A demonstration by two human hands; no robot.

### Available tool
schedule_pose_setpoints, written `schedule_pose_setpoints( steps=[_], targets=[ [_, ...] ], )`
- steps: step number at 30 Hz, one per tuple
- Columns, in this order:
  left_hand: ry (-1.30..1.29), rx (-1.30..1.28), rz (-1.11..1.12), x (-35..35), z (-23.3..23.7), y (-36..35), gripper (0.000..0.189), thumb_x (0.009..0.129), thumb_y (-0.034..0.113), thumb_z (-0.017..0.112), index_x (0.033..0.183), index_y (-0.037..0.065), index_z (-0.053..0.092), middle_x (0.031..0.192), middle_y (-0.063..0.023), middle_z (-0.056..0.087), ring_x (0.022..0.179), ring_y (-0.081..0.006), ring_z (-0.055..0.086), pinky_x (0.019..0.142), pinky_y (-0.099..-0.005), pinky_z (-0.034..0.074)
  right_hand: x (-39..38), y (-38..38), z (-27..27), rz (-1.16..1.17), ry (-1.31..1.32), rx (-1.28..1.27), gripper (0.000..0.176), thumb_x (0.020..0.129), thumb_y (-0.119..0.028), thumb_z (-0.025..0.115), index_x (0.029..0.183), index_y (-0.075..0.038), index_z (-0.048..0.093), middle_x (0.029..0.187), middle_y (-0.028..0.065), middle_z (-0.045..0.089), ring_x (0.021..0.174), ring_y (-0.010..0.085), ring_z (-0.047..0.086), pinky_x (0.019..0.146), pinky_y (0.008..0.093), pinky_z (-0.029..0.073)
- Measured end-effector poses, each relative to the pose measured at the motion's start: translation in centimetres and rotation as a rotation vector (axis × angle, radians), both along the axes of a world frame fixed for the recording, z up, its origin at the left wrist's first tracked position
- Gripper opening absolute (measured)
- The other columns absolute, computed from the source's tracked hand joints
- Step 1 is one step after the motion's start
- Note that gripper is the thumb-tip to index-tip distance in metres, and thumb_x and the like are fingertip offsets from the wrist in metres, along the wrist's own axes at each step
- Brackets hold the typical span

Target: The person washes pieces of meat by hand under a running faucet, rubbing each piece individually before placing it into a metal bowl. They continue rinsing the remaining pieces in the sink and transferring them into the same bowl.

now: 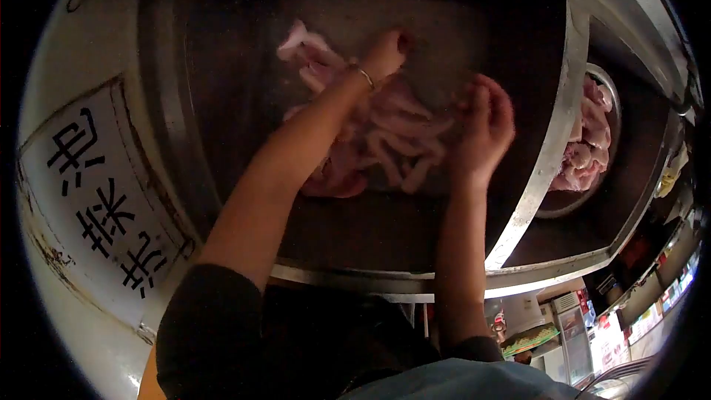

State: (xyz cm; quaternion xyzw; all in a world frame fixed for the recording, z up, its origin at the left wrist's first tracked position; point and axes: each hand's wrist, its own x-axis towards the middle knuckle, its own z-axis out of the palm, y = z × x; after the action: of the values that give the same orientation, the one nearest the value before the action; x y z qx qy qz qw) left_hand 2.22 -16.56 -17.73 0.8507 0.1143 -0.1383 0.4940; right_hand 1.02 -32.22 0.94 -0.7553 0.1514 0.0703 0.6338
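Observation:
Pale raw poultry pieces (404, 120) lie in a group in the metal sink (355, 241), apparently under shallow water. One piece with a light tip (300, 43) is at the upper left of the group. My left hand (385, 55), with a bracelet (363, 76) at its wrist, is over the far side of the pieces. Its fingers are curled closed, and what they hold, if anything, is hidden. To the right of the pieces, my right hand (489, 117) is raised with bent fingers drawn together. I cannot make out anything in it.
A metal divider (544, 141) separates this sink from a second basin on the right. There, a round metal bowl (611, 92) holds more raw meat (589, 137). The front rim (385, 279) runs before my body. A sign with black characters (104, 200) is at the left.

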Motion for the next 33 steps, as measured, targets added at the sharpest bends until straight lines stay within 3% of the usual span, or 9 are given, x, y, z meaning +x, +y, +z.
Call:
schedule_pose_setpoints(
  steps=[7, 11, 13, 15, 17, 19, 20, 23, 33],
  targets=[
    [-0.038, -0.210, 0.311, -0.6, 4.9, 1.1, 0.027, 0.079, 0.023, 0.058, 0.098, 0.005, 0.056, 0.075, -0.0096, 0.060, 0.068, -0.0150, 0.056, 0.062, -0.0283, 0.045, 3.1, -8.7, 9.6, -0.412, -0.361, -0.540, 0.030, 0.087, -0.018, 0.038, 0.104, -0.001, 0.055, 0.096, 0.0077, 0.058, 0.082, 0.0168, 0.055, 0.070, 0.0263, 0.046],
    [-0.189, 0.023, 0.495, -3.5, 3.8, 6.1, 0.029, 0.080, 0.019, 0.057, 0.105, 0.005, 0.052, 0.090, -0.0083, 0.058, 0.085, -0.0155, 0.053, 0.074, -0.0304, 0.044, 2.5, -16.0, 8.7, -0.017, -0.502, -1.205, 0.031, 0.087, -0.016, 0.038, 0.108, 0.001, 0.053, 0.109, 0.0087, 0.055, 0.095, 0.0182, 0.053, 0.082, 0.0281, 0.043],
    [-0.143, 0.099, 0.635, -4.9, 4.4, 9.1, 0.034, 0.080, 0.018, 0.057, 0.109, 0.004, 0.050, 0.106, -0.0080, 0.055, 0.099, -0.0169, 0.051, 0.081, -0.0325, 0.043, 1.9, -15.0, 9.8, -0.399, -0.396, -0.680, 0.031, 0.087, -0.015, 0.039, 0.110, 0.001, 0.052, 0.114, 0.0099, 0.052, 0.101, 0.0191, 0.050, 0.086, 0.0281, 0.041],
    [-0.107, 0.120, 0.726, -6.9, 3.9, 12.2, 0.034, 0.078, 0.018, 0.059, 0.108, 0.004, 0.050, 0.109, -0.0085, 0.053, 0.101, -0.0177, 0.049, 0.082, -0.0330, 0.043, 0.5, -13.8, 10.1, -0.158, -0.466, -1.109, 0.030, 0.085, -0.014, 0.041, 0.109, 0.002, 0.051, 0.112, 0.0104, 0.052, 0.101, 0.0194, 0.050, 0.086, 0.0295, 0.041],
    [-0.156, 0.535, 0.336, -9.5, -3.6, 16.7, 0.036, 0.077, 0.022, 0.061, 0.106, 0.003, 0.051, 0.105, -0.0089, 0.054, 0.099, -0.0189, 0.050, 0.080, -0.0318, 0.043, -0.6, -9.7, 9.1, -0.220, -0.506, -0.364, 0.028, 0.084, -0.013, 0.043, 0.104, 0.003, 0.054, 0.109, 0.0107, 0.053, 0.098, 0.0194, 0.051, 0.085, 0.0294, 0.041],
    [-0.067, 0.477, 0.425, -9.6, -1.6, 14.8, 0.036, 0.076, 0.021, 0.062, 0.103, 0.001, 0.051, 0.100, -0.0090, 0.055, 0.090, -0.0183, 0.052, 0.075, -0.0304, 0.044, -1.2, -7.1, 7.6, 0.085, -0.294, -0.601, 0.023, 0.085, -0.011, 0.046, 0.103, 0.001, 0.054, 0.102, 0.0094, 0.057, 0.090, 0.0183, 0.054, 0.081, 0.0284, 0.042],
    [0.024, 0.415, 0.515, -9.4, -0.2, 13.5, 0.036, 0.075, 0.020, 0.062, 0.101, -0.002, 0.052, 0.095, -0.0092, 0.056, 0.081, -0.0177, 0.053, 0.071, -0.0291, 0.044, -1.8, -5.5, 4.0, 0.109, -0.217, -0.096, 0.023, 0.082, -0.005, 0.049, 0.103, 0.002, 0.053, 0.101, 0.0090, 0.057, 0.091, 0.0169, 0.054, 0.081, 0.0282, 0.042],
    [0.321, -0.220, 0.747, -8.2, 2.5, 11.7, 0.039, 0.077, 0.027, 0.060, 0.104, -0.001, 0.051, 0.095, -0.0076, 0.056, 0.079, -0.0146, 0.052, 0.067, -0.0281, 0.045, -2.4, -1.4, -4.3, 0.391, -0.003, -0.248, 0.032, 0.080, -0.010, 0.054, 0.112, -0.002, 0.049, 0.109, 0.0120, 0.054, 0.099, 0.0224, 0.052, 0.085, 0.0311, 0.040],
    [0.015, -0.264, 0.159, -2.5, 4.1, 3.2, 0.036, 0.082, 0.023, 0.054, 0.111, 0.004, 0.047, 0.098, -0.0074, 0.056, 0.090, -0.0173, 0.052, 0.076, -0.0289, 0.043, 1.0, 1.1, -17.2, 0.099, 0.343, -0.026, 0.046, 0.082, -0.036, 0.052, 0.112, -0.001, 0.048, 0.104, 0.0100, 0.055, 0.095, 0.0193, 0.051, 0.082, 0.0304, 0.040]
  ],
)
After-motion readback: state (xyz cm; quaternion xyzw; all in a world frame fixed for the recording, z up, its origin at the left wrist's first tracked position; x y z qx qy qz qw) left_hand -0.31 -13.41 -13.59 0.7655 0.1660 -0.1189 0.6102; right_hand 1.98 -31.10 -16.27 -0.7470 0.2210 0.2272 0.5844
